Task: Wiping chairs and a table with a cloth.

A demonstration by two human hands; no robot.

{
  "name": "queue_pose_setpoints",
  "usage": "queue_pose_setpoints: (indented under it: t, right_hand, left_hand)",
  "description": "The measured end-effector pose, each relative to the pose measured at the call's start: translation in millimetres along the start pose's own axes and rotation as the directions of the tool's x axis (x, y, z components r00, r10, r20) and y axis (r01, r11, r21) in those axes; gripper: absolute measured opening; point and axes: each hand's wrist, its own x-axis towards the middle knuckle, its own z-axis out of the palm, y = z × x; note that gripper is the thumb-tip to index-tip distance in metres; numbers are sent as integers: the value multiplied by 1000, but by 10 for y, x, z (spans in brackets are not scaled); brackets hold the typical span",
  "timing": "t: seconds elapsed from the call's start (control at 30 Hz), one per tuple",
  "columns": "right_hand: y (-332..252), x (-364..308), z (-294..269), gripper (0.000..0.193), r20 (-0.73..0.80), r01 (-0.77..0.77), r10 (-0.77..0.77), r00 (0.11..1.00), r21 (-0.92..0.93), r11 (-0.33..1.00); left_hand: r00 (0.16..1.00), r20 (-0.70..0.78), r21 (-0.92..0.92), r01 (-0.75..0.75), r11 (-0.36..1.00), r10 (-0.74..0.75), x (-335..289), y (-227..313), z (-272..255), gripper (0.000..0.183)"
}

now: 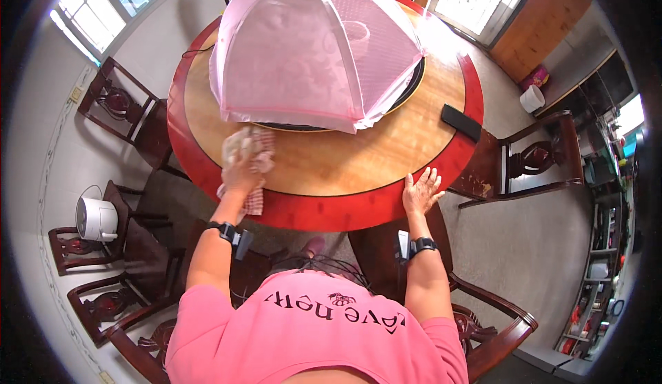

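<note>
A round wooden table (331,170) with a red rim stands in front of me. On its left front part my left hand (241,171) grips a checked cloth (254,151), which is bunched up on the tabletop and hangs past the rim at the near side. My right hand (422,192) rests flat on the red rim at the right, fingers spread, holding nothing. A pink mesh food cover (289,53) spans the table's middle, over a dark round turntable (414,84) whose edge shows beneath it. What lies under the cover is mostly hidden.
Near the right rim lies a black flat oblong object (460,122). Dark carved wooden chairs surround the table, one at the right (538,156) and one at the left (127,115). A white rice cooker (96,218) sits on a left chair. Shelves (598,273) line the right wall.
</note>
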Motion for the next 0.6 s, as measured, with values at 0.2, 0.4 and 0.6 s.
queue_pose_setpoints:
  t: [0.2, 0.4, 0.6]
  right_hand:
    - [-53, 45, -74, 63, -17, -40, 40, 999, -18, 999]
    - [-70, 18, -160, 60, -99, -18, 18, 995, 0, 1000]
    - [-83, -65, -94, 63, -60, -13, 16, 998, 42, 999]
  left_hand:
    - [970, -235, -7, 70, 998, -69, 282, 95, 244, 80]
    - [817, 92, 183, -575, 797, 569, 69, 1240, 237, 52]
    - [688, 14, -38, -724, 688, 725, -57, 1431, 359, 49]
